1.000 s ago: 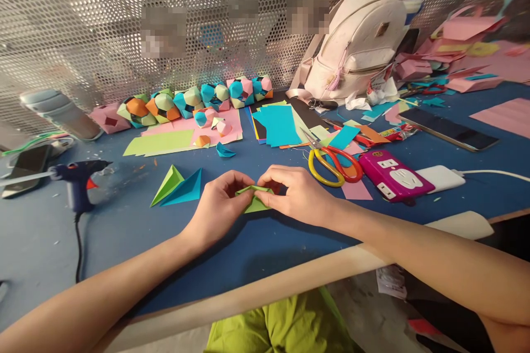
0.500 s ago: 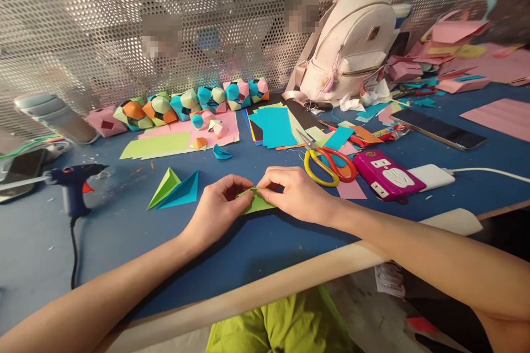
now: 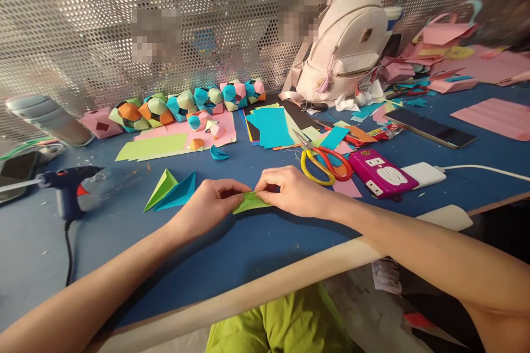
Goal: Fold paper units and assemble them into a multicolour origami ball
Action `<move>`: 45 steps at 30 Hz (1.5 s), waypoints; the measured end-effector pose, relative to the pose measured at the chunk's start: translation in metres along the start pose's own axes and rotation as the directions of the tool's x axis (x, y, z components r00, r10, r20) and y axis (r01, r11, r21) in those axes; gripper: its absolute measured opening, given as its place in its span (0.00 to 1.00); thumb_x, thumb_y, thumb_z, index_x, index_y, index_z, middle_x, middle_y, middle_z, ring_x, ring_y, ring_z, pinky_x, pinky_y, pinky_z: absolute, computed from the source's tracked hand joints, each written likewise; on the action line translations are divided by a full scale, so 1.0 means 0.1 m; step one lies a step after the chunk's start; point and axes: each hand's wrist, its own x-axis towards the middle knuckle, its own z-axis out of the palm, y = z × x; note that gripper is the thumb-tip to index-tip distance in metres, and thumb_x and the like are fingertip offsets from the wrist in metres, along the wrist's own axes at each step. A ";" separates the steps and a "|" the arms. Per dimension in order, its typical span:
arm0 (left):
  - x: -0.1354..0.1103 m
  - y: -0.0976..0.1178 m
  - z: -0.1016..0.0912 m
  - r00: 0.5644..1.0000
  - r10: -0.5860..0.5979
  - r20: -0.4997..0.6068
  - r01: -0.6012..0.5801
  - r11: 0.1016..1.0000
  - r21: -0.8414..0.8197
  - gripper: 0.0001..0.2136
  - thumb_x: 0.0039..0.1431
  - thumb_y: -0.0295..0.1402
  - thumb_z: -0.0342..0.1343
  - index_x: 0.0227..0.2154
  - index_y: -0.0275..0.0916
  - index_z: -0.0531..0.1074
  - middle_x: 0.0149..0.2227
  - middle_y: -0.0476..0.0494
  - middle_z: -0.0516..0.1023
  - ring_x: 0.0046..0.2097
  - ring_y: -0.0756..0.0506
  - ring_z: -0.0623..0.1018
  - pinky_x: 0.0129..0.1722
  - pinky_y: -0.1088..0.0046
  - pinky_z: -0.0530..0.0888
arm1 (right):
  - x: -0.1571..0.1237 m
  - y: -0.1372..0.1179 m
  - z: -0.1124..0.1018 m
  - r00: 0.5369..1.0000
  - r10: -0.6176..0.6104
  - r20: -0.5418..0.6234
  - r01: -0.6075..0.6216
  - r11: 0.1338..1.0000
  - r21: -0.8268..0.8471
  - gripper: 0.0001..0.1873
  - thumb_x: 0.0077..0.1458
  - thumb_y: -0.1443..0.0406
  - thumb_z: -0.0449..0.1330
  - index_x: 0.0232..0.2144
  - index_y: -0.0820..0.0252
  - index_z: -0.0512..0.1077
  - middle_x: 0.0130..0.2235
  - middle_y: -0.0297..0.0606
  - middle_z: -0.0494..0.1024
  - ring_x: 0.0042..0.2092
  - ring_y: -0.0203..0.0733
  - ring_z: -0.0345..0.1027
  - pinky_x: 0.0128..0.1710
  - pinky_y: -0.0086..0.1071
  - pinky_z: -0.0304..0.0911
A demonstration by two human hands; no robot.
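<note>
Between both hands, just above the blue tabletop, is a piece of green paper (image 3: 250, 202). My left hand (image 3: 213, 201) pinches its left side between thumb and fingers. From the right, my right hand (image 3: 290, 190) grips the upper edge the same way, its fingertips close to the left ones. Part of the paper is hidden behind the fingers. Left of my left hand lie two folded paper pieces, one green (image 3: 162, 187) and one blue (image 3: 178, 193), touching each other. Scissors (image 3: 321, 162) with yellow and red handles lie beyond my right hand.
A glue gun (image 3: 68, 190) stands at the left. Along the back runs a row of folded paper balls (image 3: 178, 105) before a perforated metal screen. Paper sheets (image 3: 271, 128), a backpack (image 3: 343, 49), a phone (image 3: 430, 128) and a magenta power bank (image 3: 381, 172) lie to the right.
The green paper has tilted and now shows as a narrower strip. My left hand has shifted slightly along its edge; both hands still hold it. The whole view has moved a little.
</note>
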 end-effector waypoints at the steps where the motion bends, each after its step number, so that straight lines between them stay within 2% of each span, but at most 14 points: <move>1: 0.00 0.00 0.00 1.000 -0.005 0.000 0.005 1.000 -0.011 0.08 0.47 0.34 0.58 0.30 0.38 0.79 0.28 0.46 0.80 0.29 0.47 0.74 0.29 0.73 0.69 | 0.00 0.01 0.00 1.000 -0.010 0.004 0.010 1.000 -0.019 0.08 0.52 0.75 0.59 0.23 0.64 0.72 0.26 0.33 0.71 0.26 0.29 0.62 0.26 0.24 0.55; 5: -0.01 -0.02 0.05 1.000 0.012 0.018 -0.012 1.000 0.009 0.10 0.47 0.34 0.58 0.32 0.37 0.76 0.31 0.46 0.79 0.32 0.47 0.75 0.32 0.73 0.70 | 0.00 0.04 0.02 0.992 -0.121 0.026 0.123 0.987 -0.098 0.07 0.52 0.76 0.58 0.25 0.65 0.73 0.26 0.34 0.72 0.27 0.30 0.62 0.27 0.24 0.55; 8: -0.03 -0.06 0.09 0.997 0.075 0.014 -0.076 0.991 0.110 0.07 0.50 0.34 0.56 0.30 0.37 0.74 0.27 0.48 0.76 0.28 0.50 0.71 0.28 0.75 0.67 | -0.01 0.04 0.04 0.983 -0.183 0.034 0.186 0.977 -0.105 0.07 0.53 0.75 0.59 0.26 0.66 0.75 0.26 0.35 0.73 0.27 0.31 0.63 0.27 0.25 0.56; 10: -0.03 -0.09 0.10 0.992 0.123 -0.010 -0.120 0.980 0.159 0.06 0.52 0.34 0.55 0.28 0.37 0.72 0.25 0.50 0.73 0.26 0.51 0.68 0.26 0.76 0.65 | -0.01 0.03 0.05 0.983 -0.179 0.027 0.181 0.979 -0.090 0.07 0.54 0.74 0.59 0.26 0.65 0.75 0.26 0.35 0.74 0.27 0.31 0.64 0.28 0.25 0.57; 14: -0.01 -0.14 0.13 0.981 0.143 -0.128 -0.125 0.983 0.138 0.07 0.51 0.35 0.56 0.27 0.37 0.72 0.24 0.50 0.73 0.26 0.52 0.67 0.25 0.77 0.63 | -0.01 0.05 0.02 1.000 -0.006 0.001 0.006 1.000 -0.008 0.04 0.51 0.69 0.63 0.32 0.63 0.77 0.29 0.35 0.76 0.30 0.33 0.67 0.31 0.27 0.61; 17: 0.04 -0.18 0.15 0.965 0.092 -0.245 -0.090 0.996 0.021 0.09 0.48 0.37 0.59 0.24 0.36 0.70 0.23 0.50 0.71 0.25 0.52 0.67 0.24 0.76 0.63 | 0.00 0.09 0.01 0.992 0.127 0.016 -0.128 0.985 0.118 0.15 0.48 0.65 0.65 0.40 0.62 0.76 0.32 0.35 0.78 0.32 0.35 0.70 0.32 0.29 0.64; 20: 0.08 -0.21 0.18 0.955 0.034 -0.294 -0.070 0.991 -0.111 0.11 0.44 0.38 0.62 0.23 0.36 0.70 0.22 0.51 0.71 0.25 0.52 0.66 0.24 0.76 0.63 | 0.02 0.10 0.01 0.978 0.207 0.024 -0.207 0.953 0.222 0.11 0.50 0.63 0.62 0.36 0.62 0.75 0.30 0.35 0.78 0.32 0.36 0.70 0.32 0.30 0.65; 23: 0.08 -0.22 0.21 0.959 0.009 -0.283 -0.061 0.983 -0.174 0.11 0.42 0.37 0.63 0.23 0.35 0.70 0.22 0.50 0.71 0.25 0.52 0.67 0.25 0.76 0.63 | 0.05 0.06 0.01 0.968 0.249 -0.017 -0.237 0.939 0.250 0.08 0.50 0.62 0.61 0.30 0.63 0.74 0.29 0.36 0.77 0.31 0.35 0.69 0.31 0.29 0.65; 31: 0.03 -0.18 0.26 0.966 0.039 -0.255 -0.084 0.982 -0.169 0.07 0.42 0.33 0.61 0.24 0.36 0.70 0.22 0.52 0.71 0.24 0.52 0.67 0.23 0.77 0.64 | 0.04 -0.05 0.00 0.965 0.262 -0.033 -0.253 0.953 0.166 0.08 0.48 0.62 0.60 0.26 0.63 0.72 0.27 0.34 0.74 0.30 0.34 0.64 0.30 0.29 0.61; 37: 0.02 -0.19 0.28 0.981 0.038 -0.192 -0.072 0.982 -0.176 0.06 0.44 0.32 0.60 0.25 0.37 0.69 0.21 0.51 0.72 0.24 0.51 0.71 0.24 0.77 0.65 | 0.04 0.00 -0.01 0.969 0.248 -0.004 -0.247 0.965 0.083 0.10 0.51 0.62 0.56 0.25 0.62 0.72 0.24 0.31 0.70 0.27 0.33 0.59 0.28 0.28 0.56; 41: 0.02 -0.19 0.28 0.992 0.018 -0.125 -0.048 0.970 -0.239 0.08 0.44 0.31 0.59 0.30 0.36 0.73 0.24 0.47 0.78 0.28 0.47 0.76 0.28 0.74 0.69 | 0.04 0.02 0.02 0.974 0.226 0.009 -0.226 0.969 0.100 0.12 0.53 0.60 0.55 0.26 0.62 0.71 0.26 0.32 0.70 0.28 0.33 0.59 0.29 0.28 0.56; 45: -0.01 -0.16 0.28 0.992 -0.030 -0.122 -0.005 0.959 -0.283 0.07 0.44 0.32 0.59 0.27 0.36 0.75 0.22 0.47 0.78 0.26 0.49 0.74 0.27 0.74 0.69 | 0.05 0.01 0.03 0.973 0.231 0.017 -0.230 0.957 0.178 0.13 0.52 0.57 0.57 0.28 0.62 0.71 0.27 0.33 0.72 0.28 0.34 0.62 0.30 0.29 0.59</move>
